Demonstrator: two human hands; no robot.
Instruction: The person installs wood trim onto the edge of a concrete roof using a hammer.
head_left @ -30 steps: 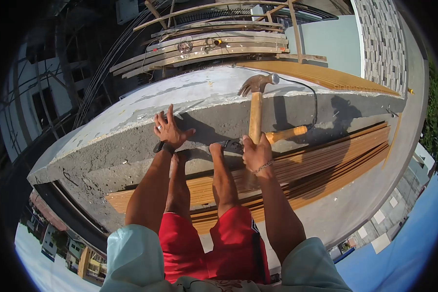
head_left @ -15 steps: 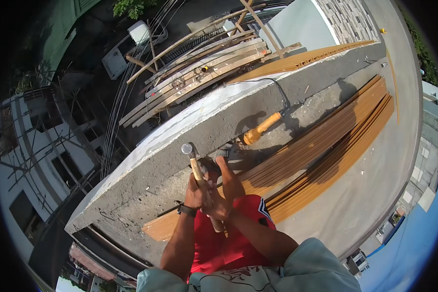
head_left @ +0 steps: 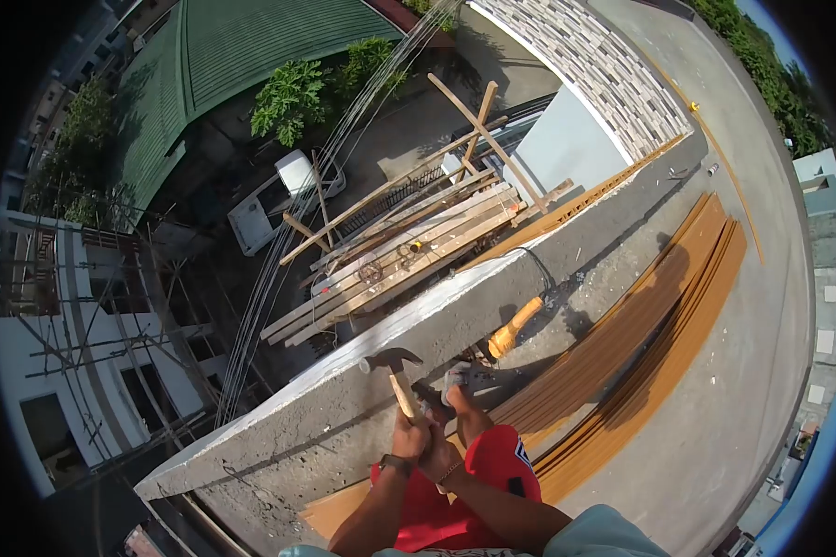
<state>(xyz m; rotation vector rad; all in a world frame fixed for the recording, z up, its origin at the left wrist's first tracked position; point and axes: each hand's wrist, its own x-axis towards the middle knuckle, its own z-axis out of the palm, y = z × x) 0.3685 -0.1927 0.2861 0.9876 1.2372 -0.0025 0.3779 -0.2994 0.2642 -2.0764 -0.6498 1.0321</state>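
A claw hammer point(head_left: 403, 392) with a pale wooden handle and dark steel head points up and forward in front of me. My left hand point(head_left: 411, 438), with a dark watch at its wrist, is wrapped around the handle. My right hand point(head_left: 440, 459) is closed against it, lower on the handle. The handle's bottom end is hidden by my hands. A yellow corded power tool point(head_left: 515, 329) lies ahead on the concrete, near my foot, with its black cord running toward the wall.
A low concrete wall point(head_left: 344, 394) edges the roof slab, with a drop beyond it. Long brown ribbed panels point(head_left: 622, 311) lie stacked at my right. Outside the wall are timber planks point(head_left: 409, 255), crossed poles and overhead cables point(head_left: 293, 209). A scaffolded building point(head_left: 111, 325) stands left.
My view has tilted up, showing more of the green roof. The hammer has turned, so its claw now shows from the side. Both hands stay together on it.
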